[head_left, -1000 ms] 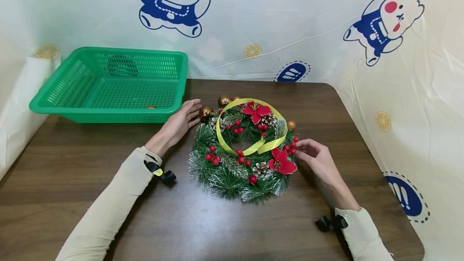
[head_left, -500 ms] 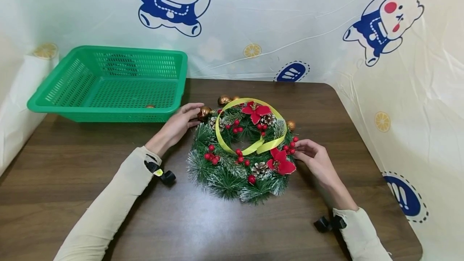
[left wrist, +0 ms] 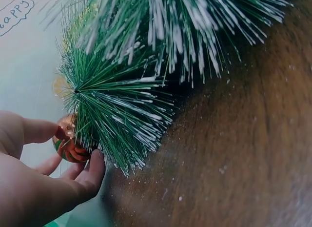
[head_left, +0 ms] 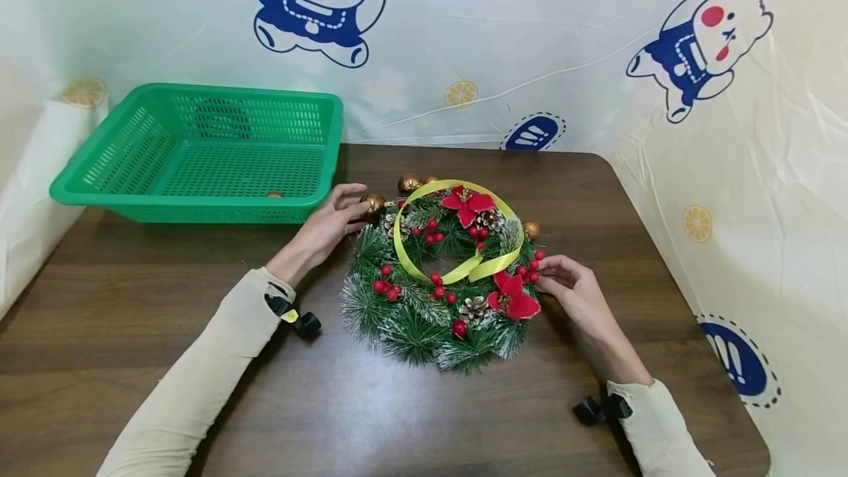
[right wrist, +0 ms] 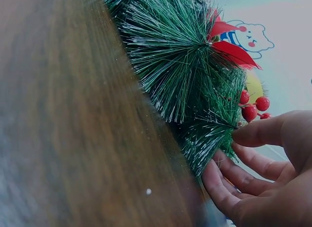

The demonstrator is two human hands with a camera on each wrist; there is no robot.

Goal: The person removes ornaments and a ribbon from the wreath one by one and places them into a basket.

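Note:
A green Christmas wreath [head_left: 417,330] lies flat on the table, with red berries, pine cones and red poinsettias [head_left: 513,297]. A yellow ribbon loop [head_left: 402,245] rests on top of it. My left hand [head_left: 324,227] holds a shiny copper bauble [head_left: 374,204] at the wreath's far left edge; in the left wrist view the thumb and fingers [left wrist: 41,131] close around that bauble [left wrist: 73,139]. At the wreath's right edge my right hand [head_left: 576,293] pinches a frosted pine tip [right wrist: 207,136] between thumb and fingers [right wrist: 258,132], beside a berry cluster [right wrist: 249,112].
A green plastic basket [head_left: 199,213] stands at the back left, close to my left hand, with a small copper-coloured item [head_left: 274,194] inside. More baubles [head_left: 409,183] sit along the wreath's far edge. A printed sheet [head_left: 424,43] hangs behind the brown table [head_left: 371,425].
My left hand has shifted slightly to the right and its fingers have closed onto the copper bauble. My right hand stays nearly still at the wreath's edge.

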